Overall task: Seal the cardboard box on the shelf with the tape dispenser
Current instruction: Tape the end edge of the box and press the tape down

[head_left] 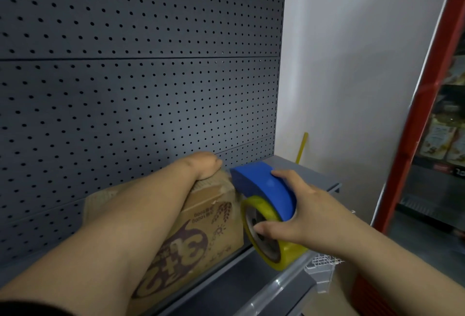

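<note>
A brown cardboard box [206,225] with dark printed markings sits on the grey shelf [312,174], close to the pegboard back. My left hand [203,164] reaches over the box top and presses on its far top edge, fingers hidden behind it. My right hand [299,217] grips a blue tape dispenser [261,185] with a yellow tape roll [271,235]. The dispenser's front end touches the box's upper right corner.
A dark grey pegboard [138,76] rises behind the shelf. A white wall [352,64] stands to the right, with a yellow stick [302,147] leaning there. A red-framed cabinet [415,127] with packaged goods is at far right. A small white mesh piece [324,260] hangs off the shelf front.
</note>
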Demonstrator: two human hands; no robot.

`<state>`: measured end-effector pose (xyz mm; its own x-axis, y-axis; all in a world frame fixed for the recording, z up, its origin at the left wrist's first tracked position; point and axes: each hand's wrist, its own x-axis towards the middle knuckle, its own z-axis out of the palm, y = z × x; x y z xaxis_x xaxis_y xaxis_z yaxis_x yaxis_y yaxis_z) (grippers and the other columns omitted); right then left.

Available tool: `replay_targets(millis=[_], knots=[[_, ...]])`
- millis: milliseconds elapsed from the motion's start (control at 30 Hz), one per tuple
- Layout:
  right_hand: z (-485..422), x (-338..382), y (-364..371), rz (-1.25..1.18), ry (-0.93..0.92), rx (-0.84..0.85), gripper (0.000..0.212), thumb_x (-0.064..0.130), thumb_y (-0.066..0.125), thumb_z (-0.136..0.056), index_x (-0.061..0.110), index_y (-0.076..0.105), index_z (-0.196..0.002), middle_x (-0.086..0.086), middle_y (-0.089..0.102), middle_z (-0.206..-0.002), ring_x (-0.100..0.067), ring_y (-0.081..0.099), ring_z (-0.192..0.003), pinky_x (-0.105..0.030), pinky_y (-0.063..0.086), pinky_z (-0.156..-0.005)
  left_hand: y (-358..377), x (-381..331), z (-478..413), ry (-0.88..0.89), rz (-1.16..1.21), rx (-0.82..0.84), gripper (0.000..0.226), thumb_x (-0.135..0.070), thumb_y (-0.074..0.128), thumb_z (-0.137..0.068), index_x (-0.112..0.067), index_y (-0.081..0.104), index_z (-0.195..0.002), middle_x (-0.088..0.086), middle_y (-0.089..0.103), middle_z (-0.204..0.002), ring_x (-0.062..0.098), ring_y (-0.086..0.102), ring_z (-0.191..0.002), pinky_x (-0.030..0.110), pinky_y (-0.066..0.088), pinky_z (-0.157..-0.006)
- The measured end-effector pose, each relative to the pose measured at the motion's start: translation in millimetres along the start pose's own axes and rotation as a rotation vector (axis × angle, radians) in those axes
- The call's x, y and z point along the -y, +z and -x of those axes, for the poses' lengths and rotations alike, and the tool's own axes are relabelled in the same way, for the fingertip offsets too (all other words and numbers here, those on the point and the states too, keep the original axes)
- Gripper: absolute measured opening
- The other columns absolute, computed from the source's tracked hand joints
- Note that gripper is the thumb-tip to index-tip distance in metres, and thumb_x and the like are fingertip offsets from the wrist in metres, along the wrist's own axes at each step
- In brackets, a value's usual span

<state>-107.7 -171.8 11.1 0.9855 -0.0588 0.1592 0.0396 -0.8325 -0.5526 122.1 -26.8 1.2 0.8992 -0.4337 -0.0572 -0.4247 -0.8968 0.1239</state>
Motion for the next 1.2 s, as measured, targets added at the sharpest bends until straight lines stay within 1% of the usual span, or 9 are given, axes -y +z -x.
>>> replay_targets(millis=[133,367,433,533,667,767,900,1000,1200], knots=[[29,-17,-9,0.006,0.001,0.012,0.087,0.068,0.068,-0.056,0.049,0.023,-0.128,0.010,0.059,-0.105,-0.006,0.059,-0.083,-0.021,0.049,-0.070,0,-2,1,-0.057,0.068,-0.026,0.041,-0.022,0.022,-0.099,-0.013,0.031,-0.060,0.003,0.031,-0.065,0.013,0.028,-0.058,0.028,0.026,-0.055],[50,-31,-16,0.052,-0.006,0.084,0.084,0.069,0.066,-0.057,0.055,0.021,-0.126,0.011,0.054,-0.107,-0.006,0.056,-0.092,-0.021,0.047,-0.078,-1,-2,4,-0.064,-0.038,-0.001,0.038,-0.024,0.021,-0.098,-0.012,0.032,-0.064,0.008,0.035,-0.067,0.014,0.030,-0.061,0.029,0.028,-0.058],[45,-30,-11,0.097,-0.018,0.093,0.086,0.069,0.066,-0.058,0.051,0.021,-0.129,0.007,0.054,-0.109,-0.012,0.055,-0.094,-0.024,0.047,-0.081,-3,-2,9,-0.085,-0.118,-0.032,0.036,-0.027,0.020,-0.096,-0.010,0.045,-0.077,0.018,0.051,-0.089,0.019,0.045,-0.077,0.031,0.036,-0.073],[36,-28,-4,0.146,-0.034,0.117,0.087,0.069,0.064,-0.060,0.046,0.021,-0.132,0.002,0.053,-0.109,-0.015,0.053,-0.093,-0.025,0.046,-0.079,-7,-7,18,-0.098,-0.320,-0.174,0.048,-0.039,0.020,-0.096,-0.014,0.055,-0.117,0.012,0.044,-0.125,0.026,0.042,-0.120,0.040,0.032,-0.101],[23,-22,-5,0.173,-0.033,0.160,0.084,0.064,0.065,-0.065,0.039,0.024,-0.134,-0.001,0.055,-0.105,-0.019,0.055,-0.089,-0.027,0.047,-0.073,-7,-23,34,-0.101,-0.338,-0.308,0.049,-0.046,0.028,-0.097,-0.009,0.050,-0.121,0.015,0.053,-0.121,0.030,0.053,-0.109,0.039,0.043,-0.081],[17,-18,-8,0.151,-0.045,0.155,0.081,0.059,0.067,-0.068,0.036,0.028,-0.136,-0.003,0.057,-0.115,-0.022,0.056,-0.099,-0.029,0.047,-0.077,-8,-24,46,-0.165,-0.176,-0.237,0.060,-0.052,0.023,-0.096,-0.007,0.055,-0.119,0.014,0.059,-0.125,0.029,0.056,-0.110,0.039,0.045,-0.086],[10,-14,-8,0.161,-0.050,0.139,0.082,0.057,0.067,-0.069,0.033,0.030,-0.138,-0.003,0.054,-0.129,-0.024,0.053,-0.111,-0.031,0.045,-0.084,-5,-18,66,-0.131,0.006,-0.004,0.069,-0.062,0.021,-0.091,-0.020,0.039,-0.143,0.004,0.029,-0.156,0.024,0.028,-0.143,0.042,0.023,-0.116],[8,-10,-3,0.159,-0.060,0.103,0.080,0.053,0.067,-0.070,0.030,0.032,-0.139,-0.003,0.052,-0.133,-0.025,0.052,-0.114,-0.031,0.043,-0.083,12,-12,71,-0.136,-0.037,0.007,0.076,-0.065,0.017,-0.089,-0.021,0.010,-0.151,0.002,0.002,-0.161,0.020,0.002,-0.149,0.043,0.005,-0.121],[7,-12,-10,0.097,-0.073,0.071,0.068,0.045,0.067,-0.071,0.027,0.047,-0.133,-0.003,0.059,-0.124,-0.023,0.057,-0.106,-0.029,0.045,-0.083,23,-12,71,-0.184,-0.059,-0.042,0.077,-0.066,0.013,-0.088,-0.023,0.008,-0.151,0.003,0.002,-0.161,0.021,0.002,-0.149,0.043,0.006,-0.120]])
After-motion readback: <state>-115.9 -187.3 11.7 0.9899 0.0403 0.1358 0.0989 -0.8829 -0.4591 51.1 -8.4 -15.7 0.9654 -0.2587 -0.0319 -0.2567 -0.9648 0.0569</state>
